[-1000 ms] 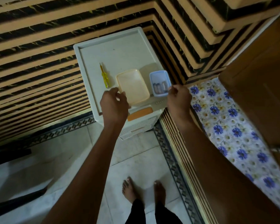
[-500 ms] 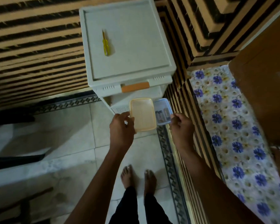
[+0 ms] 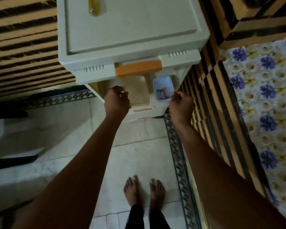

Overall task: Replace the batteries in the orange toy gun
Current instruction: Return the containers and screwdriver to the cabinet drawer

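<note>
Screwdriver, yellow translucent handle, blurred: lies on the top surface of a smooth off-white plastic drawer unit. L hand: grip curled round rect. cream tub, matte, rounded corners, seen just under orange drawer handle. Small blue tub, translucent, w/ cylindrical batteries inside; R hand grip pinches its near rim. Floral cloth far right.

Our left hand holds the tub just left of the small box in our right hand; batteries lie in it. Both hang before the drawer unit, a screwdriver on its top.
</note>
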{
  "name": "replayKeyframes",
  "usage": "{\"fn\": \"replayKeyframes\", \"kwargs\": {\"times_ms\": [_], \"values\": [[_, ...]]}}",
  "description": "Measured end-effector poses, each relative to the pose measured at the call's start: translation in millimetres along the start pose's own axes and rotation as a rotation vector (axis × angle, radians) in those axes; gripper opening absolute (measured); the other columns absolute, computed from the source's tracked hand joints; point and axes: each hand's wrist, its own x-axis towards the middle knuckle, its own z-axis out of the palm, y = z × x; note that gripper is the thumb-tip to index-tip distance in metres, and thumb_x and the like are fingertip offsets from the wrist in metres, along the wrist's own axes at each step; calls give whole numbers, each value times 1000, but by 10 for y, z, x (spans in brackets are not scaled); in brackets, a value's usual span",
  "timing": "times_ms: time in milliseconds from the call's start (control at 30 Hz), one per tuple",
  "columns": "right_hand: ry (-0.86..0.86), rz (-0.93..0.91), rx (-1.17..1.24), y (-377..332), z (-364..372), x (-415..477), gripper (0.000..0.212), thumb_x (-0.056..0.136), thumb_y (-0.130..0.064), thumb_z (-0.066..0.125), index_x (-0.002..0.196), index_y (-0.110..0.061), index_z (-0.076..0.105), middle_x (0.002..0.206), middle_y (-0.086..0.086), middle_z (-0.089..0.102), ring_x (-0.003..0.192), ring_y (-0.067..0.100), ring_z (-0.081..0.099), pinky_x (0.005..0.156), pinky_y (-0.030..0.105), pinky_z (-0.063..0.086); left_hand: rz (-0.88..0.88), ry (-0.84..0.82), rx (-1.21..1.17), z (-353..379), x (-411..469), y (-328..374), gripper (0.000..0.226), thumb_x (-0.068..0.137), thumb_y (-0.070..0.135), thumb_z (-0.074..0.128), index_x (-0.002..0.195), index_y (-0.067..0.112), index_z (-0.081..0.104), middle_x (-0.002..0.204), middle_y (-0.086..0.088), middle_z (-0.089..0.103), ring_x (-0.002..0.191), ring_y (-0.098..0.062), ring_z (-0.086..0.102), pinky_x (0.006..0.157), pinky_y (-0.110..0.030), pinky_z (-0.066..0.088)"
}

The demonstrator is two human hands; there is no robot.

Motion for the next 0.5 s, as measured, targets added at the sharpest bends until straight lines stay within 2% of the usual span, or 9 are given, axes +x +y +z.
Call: {"fn": "replayKeyframes", "kwargs": {"times_ms": [67,133,167,233,300,400,467,500], "values": [[11,32,41,25,112,125,20,100,-21,62,101,-7,75,95,12,76,89,25,74,79,40,63,-20,-2,-17,69,165,-9,30,103,13,59,133,5,60,109,-8,68,66,-26,73,46,-20,53],[7,74,112,14,183,204,15,98,-21,64,95,-10,75,91,13,76,82,27,75,76,45,64,-32,-1,-36,102,277,16,29,104,13,59,131,4,59,110,-9,66,65,-25,71,57,-31,62],[9,97,173,-4,203,228,11,97,-20,67,92,-12,74,89,13,75,77,26,75,73,44,65,-35,4,-46,116,314,28,29,103,15,60,130,5,58,109,-9,66,69,-27,73,66,-37,64],[9,150,310,-77,215,228,3,93,-14,74,92,-12,72,87,8,74,70,19,73,66,34,64,-84,36,-121,141,321,48,31,100,21,65,127,9,56,105,-7,65,79,-32,75,77,-46,65],[30,237,456,-147,249,215,12,86,-2,79,96,-1,72,87,6,72,72,18,73,64,27,63,-204,58,-288,181,252,58,35,95,25,73,120,12,51,107,-9,64,84,-33,75,78,-48,65],[87,443,672,-217,324,181,15,80,12,78,93,13,70,96,26,73,78,32,74,57,25,62,-440,10,-587,248,139,45,44,89,10,79,121,6,48,106,-16,65,86,-35,75,75,-49,65],[118,535,732,-254,354,185,10,79,13,78,82,9,70,98,31,73,68,30,72,51,22,58,-540,2,-760,277,136,54,39,87,-2,77,118,-4,55,107,-24,68,85,-38,76,73,-50,66],[127,554,750,-269,368,193,12,78,13,79,77,6,69,98,31,73,64,28,72,49,21,57,-568,15,-818,280,145,67,30,85,-5,77,110,-5,60,106,-27,69,85,-39,76,72,-49,66]]}}
